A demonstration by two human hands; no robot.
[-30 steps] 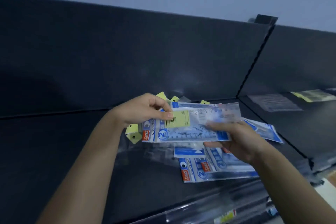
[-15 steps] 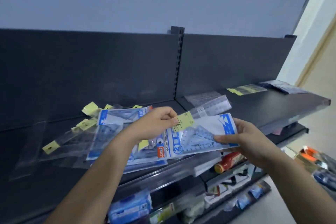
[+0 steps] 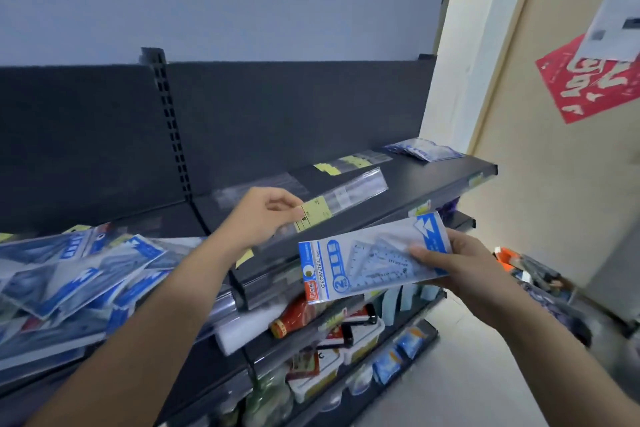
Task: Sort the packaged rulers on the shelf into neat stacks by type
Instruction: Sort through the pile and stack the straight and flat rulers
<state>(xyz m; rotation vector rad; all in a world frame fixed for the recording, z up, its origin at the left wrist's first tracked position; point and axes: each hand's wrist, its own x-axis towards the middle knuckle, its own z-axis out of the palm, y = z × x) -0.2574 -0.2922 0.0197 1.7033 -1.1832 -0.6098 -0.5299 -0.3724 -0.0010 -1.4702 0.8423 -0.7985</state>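
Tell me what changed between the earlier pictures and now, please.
The left hand carried the clear long ruler packet with the yellow label up and away, over the black metal shelf. The right hand holds the blue-and-white set-square packet lower, before the shelf edge; the packets no longer overlap. Unchanged: each hand grips its same packet.

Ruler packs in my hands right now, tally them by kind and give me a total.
Clear plastic straight-ruler pack with a yellow label, pinched by the left hand: 1
Blue-and-white plastic set-square pack, gripped by the right hand: 1
Total: 2
A yellow tag under the left wrist is too hidden to count.
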